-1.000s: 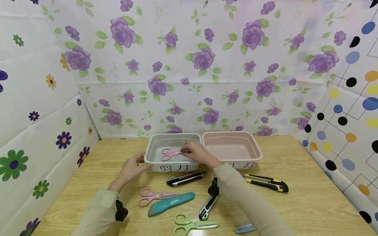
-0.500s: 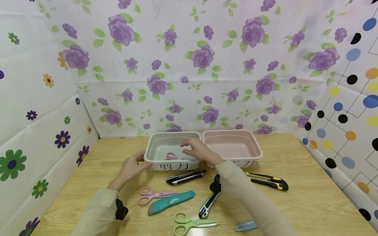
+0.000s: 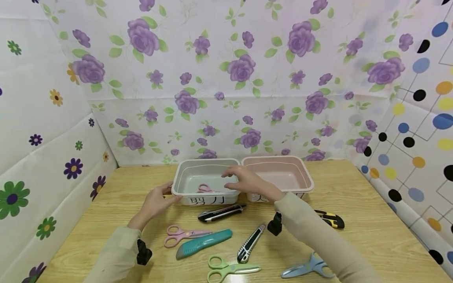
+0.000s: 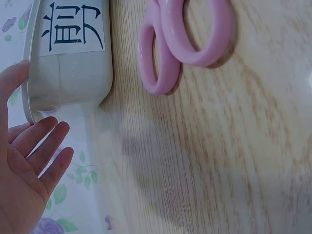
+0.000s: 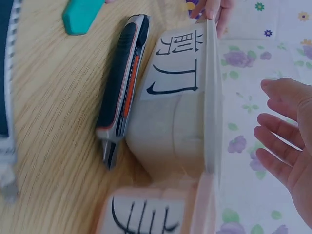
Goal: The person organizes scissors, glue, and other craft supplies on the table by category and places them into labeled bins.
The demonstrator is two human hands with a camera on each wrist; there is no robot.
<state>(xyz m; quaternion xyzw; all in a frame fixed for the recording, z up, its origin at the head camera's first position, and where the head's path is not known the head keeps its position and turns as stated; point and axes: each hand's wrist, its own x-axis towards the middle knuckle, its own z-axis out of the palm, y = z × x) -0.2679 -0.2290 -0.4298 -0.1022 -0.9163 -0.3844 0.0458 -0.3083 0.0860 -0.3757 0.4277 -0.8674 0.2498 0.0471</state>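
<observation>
My left hand (image 3: 155, 205) is at the front left corner of the grey bin (image 3: 208, 160). Its thumb touches the rim and its fingers lie along the side, fairly straight in the left wrist view. Pink scissors (image 3: 203, 188) lie inside this bin, partly hidden by the front wall. Over the bin's right side hovers my right hand (image 3: 244, 180), fingers apart and nothing between them. In the right wrist view, that hand (image 5: 292, 141) is beyond the rim. A black utility knife (image 3: 221, 213) lies in front of the bin.
A pink bin (image 3: 277, 159) stands against the grey one. On the table lie pink scissors (image 3: 180, 234), a teal cutter (image 3: 203, 243), a black-and-white cutter (image 3: 249, 245), green scissors (image 3: 226, 269), blue scissors (image 3: 306, 268) and a yellow-black cutter (image 3: 330, 219), partly behind my right sleeve.
My right hand has let go of the pink scissors, which dropped into the grey bin. It has since lifted and drawn right, uncovering more of the blue scissors. My left hand stays put.
</observation>
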